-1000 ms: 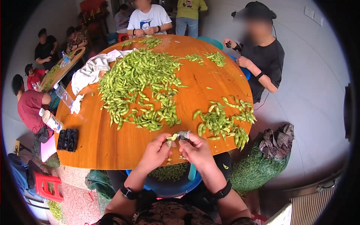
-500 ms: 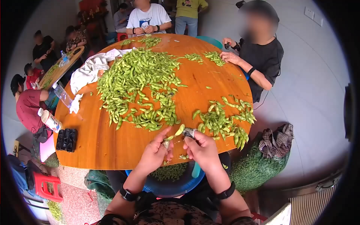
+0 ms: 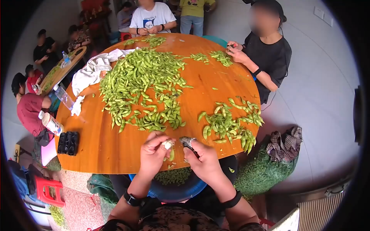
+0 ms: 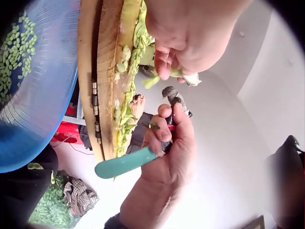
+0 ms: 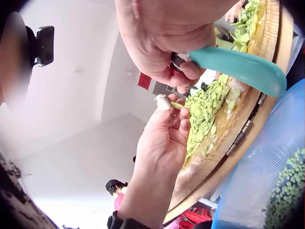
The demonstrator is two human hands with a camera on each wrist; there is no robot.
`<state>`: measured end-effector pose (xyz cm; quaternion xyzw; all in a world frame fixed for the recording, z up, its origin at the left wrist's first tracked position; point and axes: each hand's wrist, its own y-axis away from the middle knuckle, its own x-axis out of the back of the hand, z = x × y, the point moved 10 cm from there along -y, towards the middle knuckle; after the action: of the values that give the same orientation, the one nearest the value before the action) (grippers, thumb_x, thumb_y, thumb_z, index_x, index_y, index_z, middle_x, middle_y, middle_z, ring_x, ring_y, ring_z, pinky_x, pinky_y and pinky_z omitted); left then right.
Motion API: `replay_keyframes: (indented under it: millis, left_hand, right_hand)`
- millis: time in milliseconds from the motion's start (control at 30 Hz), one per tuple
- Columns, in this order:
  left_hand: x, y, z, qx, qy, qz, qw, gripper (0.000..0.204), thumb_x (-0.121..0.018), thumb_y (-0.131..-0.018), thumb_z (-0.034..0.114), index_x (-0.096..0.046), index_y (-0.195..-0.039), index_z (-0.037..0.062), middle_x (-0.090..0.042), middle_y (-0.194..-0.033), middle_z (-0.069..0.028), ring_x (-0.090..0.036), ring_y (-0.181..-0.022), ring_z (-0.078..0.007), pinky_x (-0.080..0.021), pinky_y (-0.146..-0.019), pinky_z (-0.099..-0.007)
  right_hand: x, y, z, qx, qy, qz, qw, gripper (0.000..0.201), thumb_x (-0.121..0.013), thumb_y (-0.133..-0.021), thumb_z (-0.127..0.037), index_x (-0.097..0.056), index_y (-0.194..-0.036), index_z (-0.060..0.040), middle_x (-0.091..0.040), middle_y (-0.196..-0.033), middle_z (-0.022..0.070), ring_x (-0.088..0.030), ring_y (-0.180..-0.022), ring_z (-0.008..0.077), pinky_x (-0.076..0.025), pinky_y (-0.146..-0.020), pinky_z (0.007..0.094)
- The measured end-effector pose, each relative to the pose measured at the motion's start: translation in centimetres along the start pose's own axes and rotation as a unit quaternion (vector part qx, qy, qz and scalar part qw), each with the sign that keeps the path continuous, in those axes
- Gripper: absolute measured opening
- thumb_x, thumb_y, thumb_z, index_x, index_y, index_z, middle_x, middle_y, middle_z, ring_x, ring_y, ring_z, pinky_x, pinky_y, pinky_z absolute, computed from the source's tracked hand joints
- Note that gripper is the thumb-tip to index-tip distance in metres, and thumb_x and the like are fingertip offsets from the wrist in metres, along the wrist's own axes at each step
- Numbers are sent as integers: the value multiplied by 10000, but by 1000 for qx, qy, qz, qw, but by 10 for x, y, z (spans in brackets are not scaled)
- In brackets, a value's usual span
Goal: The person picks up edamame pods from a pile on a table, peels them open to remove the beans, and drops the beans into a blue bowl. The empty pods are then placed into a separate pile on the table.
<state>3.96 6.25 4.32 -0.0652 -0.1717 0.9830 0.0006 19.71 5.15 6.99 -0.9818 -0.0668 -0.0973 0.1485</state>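
My left hand (image 3: 153,151) pinches a green bean pod (image 4: 152,82) between thumb and fingers above the table's near edge. A white wrapping (image 5: 163,102) covers its thumb tip. Just to the right, my right hand (image 3: 204,159) grips a tool with a flat, rounded teal end (image 5: 243,67), which sticks out below the fist. A dark grey wrapped piece (image 4: 170,93) shows at that hand's fingertips, close to the pod but apart from it. The tool's working end is mostly hidden by the fingers.
A large heap of pods (image 3: 140,79) covers the middle of the wooden table (image 3: 100,146), with a smaller pile (image 3: 225,125) on the right. Below the edge, a blue basin (image 4: 52,109) holds shelled beans. Bottles, a black tray (image 3: 68,143) and a white cloth (image 3: 92,75) are at left.
The hands were close together at the pod, then the left fingers spread with the pod pointing up right. Now the left hand is slightly higher and left, and the pod points down.
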Motion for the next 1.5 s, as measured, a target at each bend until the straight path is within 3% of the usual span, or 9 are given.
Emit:
replay_keyframes:
  millis: [167,367,467,533,733,967,1233,1300,1500]
  left_hand:
    - [-6,5,4,68,-51,-14,996,207,-526,-945,8,-629,-1125,1,-595,-909,-47,-588,-678,-89,-497,-602,-230]
    - [-22,5,25,-3,-272,-65,960,435,-531,-876,-67,-571,-1294,44,-610,-838,-73,-611,-697,-93,-493,-623,-237]
    - [-27,5,27,-30,-334,-92,937,471,-557,-838,-77,-562,-1294,42,-615,-834,-112,-626,-686,-172,-512,-652,-281]
    - [-36,7,34,-63,-375,-115,918,482,-566,-817,-58,-533,-1293,14,-625,-948,-199,-641,-804,-356,-531,-712,-399]
    - [-37,11,32,-98,-369,-105,918,434,-548,-830,-52,-539,-1262,-5,-642,-1000,-217,-653,-862,-368,-542,-754,-399]
    - [-23,14,5,-5,-273,-92,957,374,-516,-898,-28,-559,-1268,6,-691,-929,-145,-696,-809,-215,-551,-782,-325]
    - [-22,18,-26,164,116,-81,976,349,-516,-971,46,-507,-1312,-26,-685,-952,-100,-682,-820,-171,-560,-783,-303]
    - [-23,18,-26,133,82,-67,985,331,-501,-967,24,-516,-1293,-31,-679,-952,-102,-679,-814,-166,-563,-765,-297]
    - [-19,17,-20,93,2,-59,994,317,-424,-933,-60,-547,-1223,-24,-661,-872,-92,-659,-729,-127,-551,-673,-255]
  right_hand:
    - [-7,-1,6,-20,14,-34,999,101,-603,-884,-37,-581,-978,-3,-538,-707,176,-475,-580,227,-436,-567,319]
    - [-15,2,17,-99,-65,-73,990,88,-591,-920,-71,-608,-987,-17,-563,-687,44,-501,-546,88,-425,-497,250]
    - [-18,5,26,-145,-108,-89,979,78,-578,-943,-83,-617,-955,-16,-566,-698,-19,-496,-527,30,-414,-451,208]
    - [-18,7,30,-160,-123,-89,975,78,-577,-944,-82,-617,-955,-16,-566,-702,-17,-494,-526,31,-412,-449,209]
    - [-18,8,34,-129,-120,-91,980,180,-565,-938,-67,-627,-1105,-45,-592,-764,-25,-506,-644,39,-436,-574,220]
    - [-25,8,41,-187,-219,-72,955,157,-552,-947,-63,-641,-1076,-57,-570,-779,-42,-455,-607,23,-373,-534,185]
    - [-25,4,44,-217,-216,-96,947,140,-555,-952,-70,-647,-1056,-54,-551,-734,-47,-466,-584,10,-383,-504,170]
    - [-17,-1,28,-64,-122,-50,989,163,-551,-934,-20,-632,-1075,-15,-601,-802,-30,-535,-710,25,-469,-626,196]
    - [-21,7,22,-81,-120,-65,987,252,-565,-908,6,-615,-1153,-22,-616,-801,19,-541,-732,54,-474,-673,236]
